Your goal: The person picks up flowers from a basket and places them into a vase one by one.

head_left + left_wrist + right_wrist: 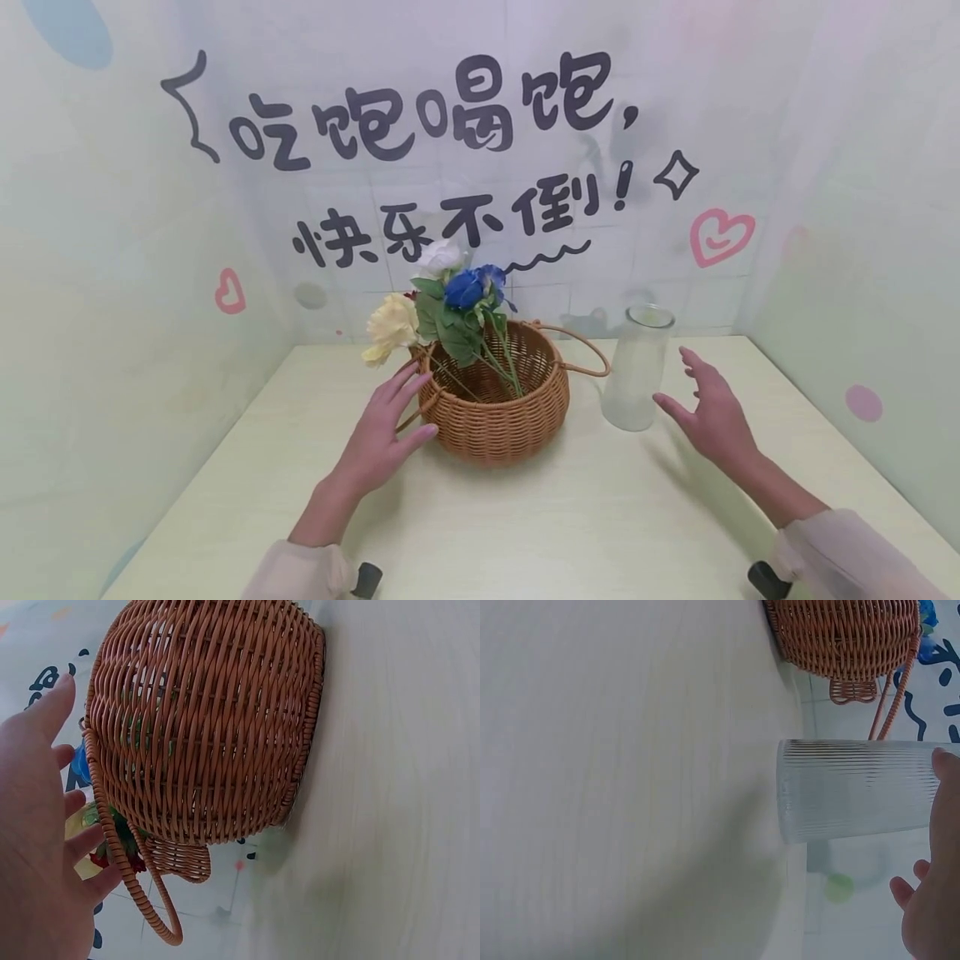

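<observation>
Wicker basket (501, 406) stands upright near the middle of the desk (525, 533), its two thin loop handles lying out to the left and right of the rim. Artificial flowers rest inside it and lean to the far left: a cream flower (392, 327) overhangs the left rim, a white flower (441, 257) sits highest, and a blue flower (467, 289) lies just right of the white one, with green leaves below. Left hand (386, 425) is spread wide with straight fingers at the basket's left side; its fingertips lie at the left handle, and the left wrist view shows them just beside that handle, contact not certain. Ribbed glass vase (636, 367) stands upright just right of the basket, apart from it. Right hand (712, 410) is spread wide, holding nothing, just right of the vase; the right wrist view shows one fingertip at the vase's upper wall. Lettering and heart stickers mark the far wall (787, 125).
</observation>
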`<state>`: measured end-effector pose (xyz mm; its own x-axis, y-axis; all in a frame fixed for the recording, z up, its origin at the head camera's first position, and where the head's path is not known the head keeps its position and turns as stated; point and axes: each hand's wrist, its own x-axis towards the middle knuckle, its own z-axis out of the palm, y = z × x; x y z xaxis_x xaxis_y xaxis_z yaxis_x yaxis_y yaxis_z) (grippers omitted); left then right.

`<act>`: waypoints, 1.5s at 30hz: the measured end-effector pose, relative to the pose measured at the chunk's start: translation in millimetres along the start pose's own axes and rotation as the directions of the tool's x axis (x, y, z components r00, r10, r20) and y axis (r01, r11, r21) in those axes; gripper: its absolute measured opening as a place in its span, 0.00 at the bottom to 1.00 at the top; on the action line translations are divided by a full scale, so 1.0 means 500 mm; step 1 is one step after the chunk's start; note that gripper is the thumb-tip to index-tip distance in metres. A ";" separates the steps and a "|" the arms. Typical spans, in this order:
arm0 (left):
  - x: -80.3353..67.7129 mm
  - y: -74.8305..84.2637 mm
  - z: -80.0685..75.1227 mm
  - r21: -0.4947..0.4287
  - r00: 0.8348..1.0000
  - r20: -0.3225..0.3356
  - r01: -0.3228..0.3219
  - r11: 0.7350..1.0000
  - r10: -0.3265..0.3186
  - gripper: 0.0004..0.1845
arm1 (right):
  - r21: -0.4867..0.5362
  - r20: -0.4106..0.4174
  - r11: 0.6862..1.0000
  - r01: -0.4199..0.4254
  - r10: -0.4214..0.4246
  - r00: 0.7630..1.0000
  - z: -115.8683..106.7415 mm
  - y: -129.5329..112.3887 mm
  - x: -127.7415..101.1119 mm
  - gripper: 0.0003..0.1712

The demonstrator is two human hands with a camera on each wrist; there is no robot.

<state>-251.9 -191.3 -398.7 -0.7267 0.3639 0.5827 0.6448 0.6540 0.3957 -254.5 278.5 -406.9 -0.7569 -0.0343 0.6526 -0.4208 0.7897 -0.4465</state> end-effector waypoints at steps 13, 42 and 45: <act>0.019 0.004 0.026 -0.034 0.998 -0.047 0.048 0.998 -0.050 0.34 | 0.181 -0.015 0.977 -0.112 0.116 0.993 0.022 -0.002 0.041 0.47; 0.030 -0.011 0.045 -0.153 0.988 -0.114 0.085 0.984 -0.103 0.28 | 0.241 0.011 0.949 -0.204 0.208 0.978 0.072 0.001 0.049 0.55; 0.030 -0.012 0.045 -0.157 0.988 -0.119 0.081 0.984 -0.100 0.27 | 0.229 0.009 0.950 -0.215 0.218 0.976 0.072 0.003 0.049 0.55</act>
<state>-272.2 -174.8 -408.1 -0.7541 0.2149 0.6206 0.6132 0.5689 0.5481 -291.7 256.7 -413.2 -0.8351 0.1332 0.5337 -0.3515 0.6171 -0.7040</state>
